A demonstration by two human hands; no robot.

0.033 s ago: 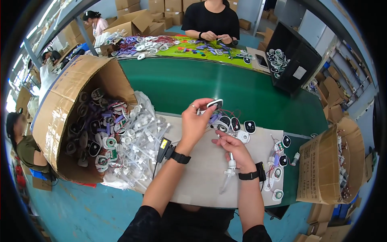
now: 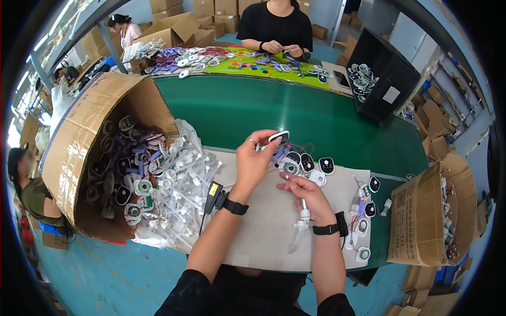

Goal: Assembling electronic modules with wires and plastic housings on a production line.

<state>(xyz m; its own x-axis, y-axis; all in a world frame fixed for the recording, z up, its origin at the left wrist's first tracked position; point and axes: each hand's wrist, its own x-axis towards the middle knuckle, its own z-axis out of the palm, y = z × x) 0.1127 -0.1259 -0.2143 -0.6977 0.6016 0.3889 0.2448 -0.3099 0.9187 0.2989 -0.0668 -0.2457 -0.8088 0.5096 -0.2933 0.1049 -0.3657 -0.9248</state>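
Leftmost, a large brown cardboard box (image 2: 79, 137) lies tipped on its side, spilling small black-and-white oval parts and purple wires; just beside it, a heap of clear plastic bags (image 2: 179, 179) holding white pieces. Left hand (image 2: 255, 160): raised above the desk, grip closed on a small black oval pad with white rim (image 2: 279, 137), pinched at the fingertips, red and purple wires trailing beneath. Right hand (image 2: 308, 195): lower, fingers reaching to the wired parts under that pad; whether its grip is clenched cannot be told. A white plastic tube piece (image 2: 303, 216) sits against this hand. Grey sheet on the desk (image 2: 263, 231): carries loose oval pads (image 2: 327, 166). Far right, an open brown carton (image 2: 427, 216) of small parts.
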